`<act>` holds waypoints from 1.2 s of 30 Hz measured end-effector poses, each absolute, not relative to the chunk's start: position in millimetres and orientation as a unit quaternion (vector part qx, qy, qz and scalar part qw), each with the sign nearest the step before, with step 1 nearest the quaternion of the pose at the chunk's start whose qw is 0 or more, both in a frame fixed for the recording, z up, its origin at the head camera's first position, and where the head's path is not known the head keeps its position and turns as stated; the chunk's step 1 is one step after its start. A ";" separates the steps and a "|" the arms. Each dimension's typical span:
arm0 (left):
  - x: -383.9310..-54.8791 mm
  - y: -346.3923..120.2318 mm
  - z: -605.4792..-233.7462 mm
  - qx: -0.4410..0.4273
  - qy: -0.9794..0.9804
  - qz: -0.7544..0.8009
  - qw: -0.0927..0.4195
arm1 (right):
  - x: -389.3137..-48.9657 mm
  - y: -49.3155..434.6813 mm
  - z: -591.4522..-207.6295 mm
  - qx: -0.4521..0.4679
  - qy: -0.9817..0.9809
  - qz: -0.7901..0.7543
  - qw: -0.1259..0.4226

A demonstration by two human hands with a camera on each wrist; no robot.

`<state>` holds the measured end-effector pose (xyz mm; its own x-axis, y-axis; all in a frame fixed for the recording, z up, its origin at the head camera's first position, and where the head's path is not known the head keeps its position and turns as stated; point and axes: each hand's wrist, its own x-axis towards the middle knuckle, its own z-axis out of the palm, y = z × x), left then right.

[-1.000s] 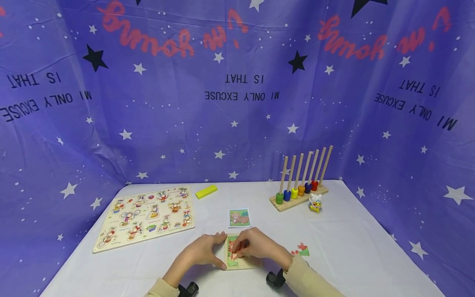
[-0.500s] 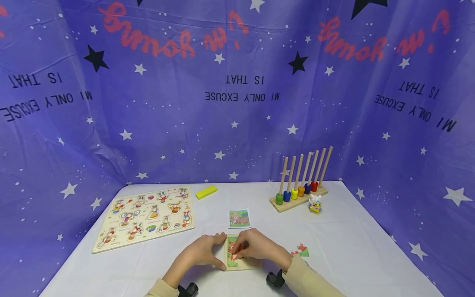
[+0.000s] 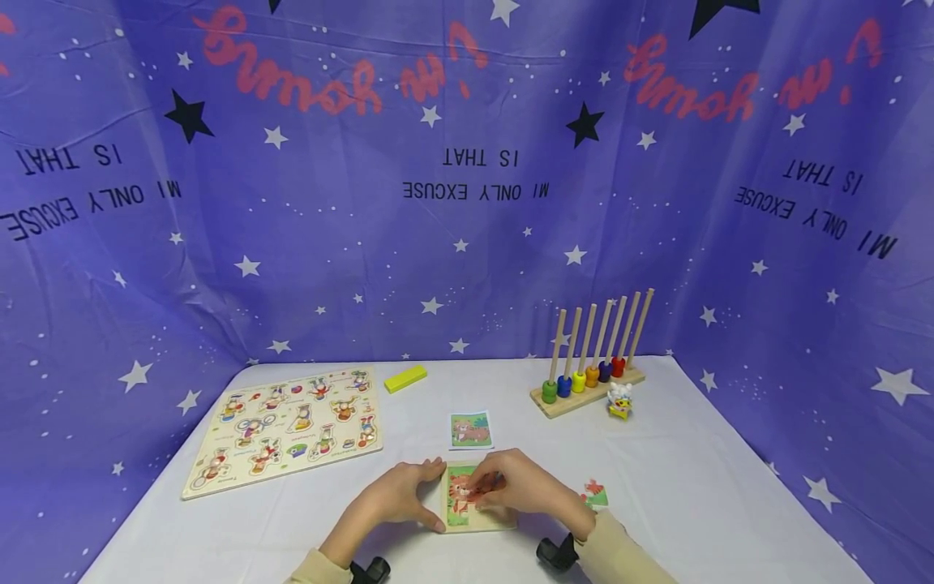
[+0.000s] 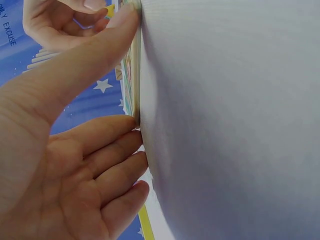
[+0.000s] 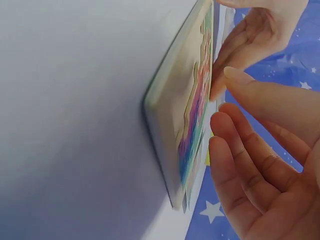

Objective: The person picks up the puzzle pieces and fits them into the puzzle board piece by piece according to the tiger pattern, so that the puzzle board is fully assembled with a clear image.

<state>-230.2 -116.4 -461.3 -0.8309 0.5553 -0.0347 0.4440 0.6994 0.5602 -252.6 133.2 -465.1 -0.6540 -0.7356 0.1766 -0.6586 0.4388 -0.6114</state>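
Observation:
In the head view, a small wooden puzzle board [image 3: 477, 521] lies flat at the front of the table, with tiger-picture pieces [image 3: 459, 496] set in its left part. My left hand [image 3: 397, 491] holds the board along its left side, thumb at the near corner and forefinger at the far one. Over the board's middle hovers my right hand [image 3: 511, 483], fingers loosely bent. The right wrist view shows a gap between its thumb [image 5: 240, 76] and fingers, with nothing between them. Bare wood shows along the board's near right part. Loose puzzle pieces [image 3: 595, 493] lie to the right, partly behind the right wrist.
A picture card [image 3: 470, 430] lies just beyond the board. Further left are a large wooden peg puzzle [image 3: 284, 430] and a yellow block [image 3: 405, 378]. At the back right stand a rod stacker [image 3: 588, 389] with coloured beads and a small toy figure [image 3: 619, 400].
My right hand has come off the tiger pieces and shifted slightly right, uncovering more of the picture. The left hand has stayed on the board.

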 end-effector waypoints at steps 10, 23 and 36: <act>-229.4 -115.5 -459.4 0.267 0.917 0.277 0.107 | -252.0 169.4 -460.4 -0.384 0.855 -0.345 0.056; -230.2 -115.9 -460.6 0.267 0.916 0.279 0.109 | -244.8 213.2 -450.6 -0.355 0.874 -0.329 0.042; -230.8 -115.9 -460.6 0.268 0.916 0.279 0.109 | -239.6 258.1 -451.3 -0.329 0.883 -0.323 0.086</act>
<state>-230.8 -115.9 -460.6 -0.8328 0.5513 -0.0495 0.4301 0.7009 0.5690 -239.6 258.1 -451.3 -0.7685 -0.6370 0.0601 -0.5252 0.5743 -0.6279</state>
